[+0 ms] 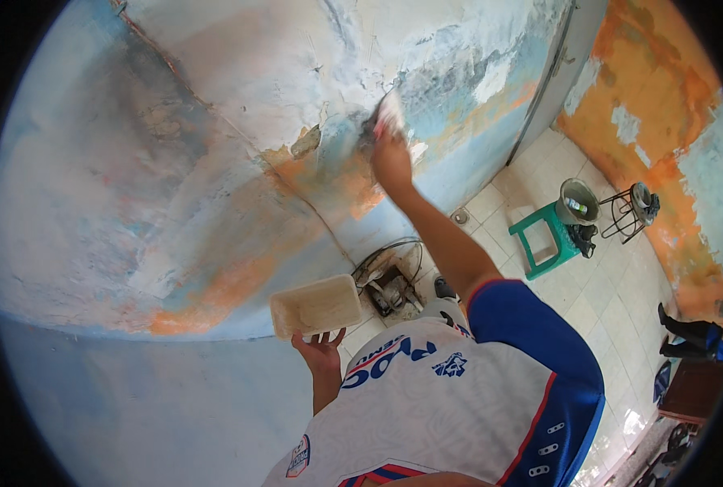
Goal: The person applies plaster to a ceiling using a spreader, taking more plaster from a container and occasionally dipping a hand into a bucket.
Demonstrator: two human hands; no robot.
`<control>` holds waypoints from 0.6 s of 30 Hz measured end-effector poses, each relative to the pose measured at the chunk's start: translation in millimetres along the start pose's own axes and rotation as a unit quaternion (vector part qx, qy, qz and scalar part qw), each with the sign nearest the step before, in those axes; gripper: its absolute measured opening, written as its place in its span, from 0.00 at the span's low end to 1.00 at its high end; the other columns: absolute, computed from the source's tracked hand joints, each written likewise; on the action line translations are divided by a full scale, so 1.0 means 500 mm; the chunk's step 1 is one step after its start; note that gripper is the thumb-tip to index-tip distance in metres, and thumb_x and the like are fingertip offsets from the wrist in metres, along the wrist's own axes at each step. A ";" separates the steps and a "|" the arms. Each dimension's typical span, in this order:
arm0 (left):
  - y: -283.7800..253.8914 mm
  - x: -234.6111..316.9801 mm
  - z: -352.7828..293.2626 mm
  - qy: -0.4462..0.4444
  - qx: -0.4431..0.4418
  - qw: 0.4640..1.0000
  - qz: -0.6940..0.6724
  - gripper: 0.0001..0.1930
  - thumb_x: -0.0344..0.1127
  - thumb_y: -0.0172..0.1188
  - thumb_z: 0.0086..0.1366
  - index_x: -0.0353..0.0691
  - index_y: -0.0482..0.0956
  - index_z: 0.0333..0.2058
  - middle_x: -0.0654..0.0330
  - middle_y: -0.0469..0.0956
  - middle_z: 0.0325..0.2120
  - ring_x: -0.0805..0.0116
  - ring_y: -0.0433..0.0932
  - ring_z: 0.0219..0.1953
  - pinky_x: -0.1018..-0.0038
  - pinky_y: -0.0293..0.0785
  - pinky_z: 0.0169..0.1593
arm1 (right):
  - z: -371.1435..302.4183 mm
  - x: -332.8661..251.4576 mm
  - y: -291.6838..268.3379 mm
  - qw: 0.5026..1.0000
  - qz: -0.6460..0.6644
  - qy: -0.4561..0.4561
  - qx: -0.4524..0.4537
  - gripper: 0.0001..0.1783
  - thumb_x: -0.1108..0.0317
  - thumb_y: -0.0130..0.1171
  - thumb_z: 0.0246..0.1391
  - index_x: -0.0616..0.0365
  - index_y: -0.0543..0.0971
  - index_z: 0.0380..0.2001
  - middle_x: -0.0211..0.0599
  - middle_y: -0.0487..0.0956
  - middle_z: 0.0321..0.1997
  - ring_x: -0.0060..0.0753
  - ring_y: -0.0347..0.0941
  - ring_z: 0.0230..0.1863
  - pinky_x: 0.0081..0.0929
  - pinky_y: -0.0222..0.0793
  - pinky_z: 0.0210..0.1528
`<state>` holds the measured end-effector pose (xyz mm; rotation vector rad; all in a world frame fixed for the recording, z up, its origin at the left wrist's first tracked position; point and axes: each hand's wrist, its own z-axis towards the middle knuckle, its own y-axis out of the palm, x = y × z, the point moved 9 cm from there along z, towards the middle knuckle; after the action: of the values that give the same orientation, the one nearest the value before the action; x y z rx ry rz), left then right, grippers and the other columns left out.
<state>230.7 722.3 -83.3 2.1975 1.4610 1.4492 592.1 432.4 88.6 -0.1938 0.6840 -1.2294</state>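
My right arm reaches up to a patchy painted wall (215, 195), blue, white and orange with bare grey spots. In my right hand (392, 166) is a scraper (390, 118), whitish with some red and blurred, held against or very close to the wall surface. Lower down, my left hand (321, 349) supports a cream rectangular plastic tub (317, 307) from beneath, fingers spread along its side. Whitish smears line the inside of the tub. A chipped patch (305, 142) of wall lies to the left of my right hand.
Below the wall a dark box (392, 290) with tools and a looped cable (378, 256) sits on the tiled floor (532, 174). To the right stand a green plastic stool (544, 239), a grey bucket (577, 201) and a black metal stand (621, 215). Another person's legs (690, 333) show far right.
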 end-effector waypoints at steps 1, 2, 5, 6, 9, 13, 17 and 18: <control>0.000 0.000 -0.002 0.000 0.003 1.000 -0.001 0.46 0.65 0.56 0.60 0.53 0.51 0.70 0.46 0.50 0.69 0.43 0.53 0.71 0.28 0.60 0.63 | -0.043 -0.032 -0.014 0.998 0.031 -0.045 -0.037 0.17 0.75 0.54 0.55 0.67 0.77 0.49 0.56 0.79 0.52 0.60 0.76 0.52 0.44 0.75 0.53; 0.009 0.002 -0.004 0.000 0.006 1.000 -0.001 0.46 0.65 0.56 0.60 0.53 0.51 0.70 0.47 0.50 0.69 0.43 0.54 0.70 0.28 0.61 0.62 | -0.076 -0.056 -0.037 0.991 0.062 -0.089 -0.076 0.17 0.74 0.53 0.57 0.66 0.77 0.50 0.56 0.78 0.53 0.59 0.75 0.52 0.43 0.74 0.55; 0.022 0.009 0.011 0.001 -0.008 1.000 0.029 0.45 0.67 0.56 0.60 0.53 0.53 0.70 0.47 0.51 0.69 0.44 0.55 0.70 0.31 0.61 0.62 | -0.076 -0.019 -0.180 0.959 0.257 0.013 -0.117 0.15 0.68 0.48 0.70 0.63 0.78 0.53 0.53 0.80 0.50 0.45 0.79 0.51 0.38 0.75 0.55; 0.030 0.006 0.016 -0.002 -0.016 0.999 0.046 0.44 0.68 0.55 0.60 0.54 0.54 0.69 0.47 0.52 0.69 0.45 0.55 0.70 0.33 0.61 0.63 | -0.104 0.050 -0.148 0.891 0.378 0.159 -0.196 0.16 0.65 0.48 0.72 0.65 0.77 0.53 0.45 0.83 0.46 0.36 0.82 0.44 0.34 0.77 0.48; 0.053 -0.004 0.036 -0.005 -0.030 0.998 0.062 0.44 0.68 0.54 0.61 0.54 0.55 0.70 0.50 0.53 0.69 0.46 0.56 0.70 0.33 0.62 0.61 | -0.067 0.064 -0.236 0.701 0.607 0.261 -0.270 0.15 0.64 0.51 0.71 0.62 0.73 0.53 0.37 0.82 0.46 0.31 0.82 0.41 0.28 0.78 0.39; 0.099 -0.051 0.093 -0.036 -0.071 0.996 0.034 0.36 0.63 0.57 0.63 0.62 0.56 0.66 0.58 0.61 0.66 0.50 0.63 0.67 0.31 0.67 0.55 | -0.065 0.073 -0.276 0.588 0.663 0.344 -0.310 0.16 0.67 0.53 0.68 0.58 0.71 0.56 0.35 0.79 0.45 0.32 0.81 0.40 0.31 0.79 0.35; 0.299 -0.047 0.072 -0.061 -0.215 0.974 0.023 0.40 0.68 0.49 0.65 0.52 0.57 0.69 0.58 0.62 0.67 0.51 0.62 0.68 0.32 0.65 0.57 | -0.057 0.114 -0.251 0.562 0.608 0.356 -0.433 0.18 0.68 0.53 0.66 0.58 0.72 0.57 0.33 0.80 0.41 0.29 0.81 0.38 0.30 0.79 0.34; 0.331 -0.047 0.067 -0.060 -0.218 0.973 0.033 0.41 0.68 0.47 0.65 0.51 0.57 0.69 0.58 0.62 0.68 0.51 0.61 0.68 0.32 0.64 0.58 | -0.053 0.121 -0.239 0.552 0.599 0.342 -0.468 0.18 0.68 0.52 0.66 0.59 0.72 0.57 0.33 0.80 0.41 0.29 0.81 0.38 0.30 0.79 0.33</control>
<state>360.8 630.4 -23.3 2.0279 0.9290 1.4587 491.2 341.7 103.4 -0.0533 1.7332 0.6003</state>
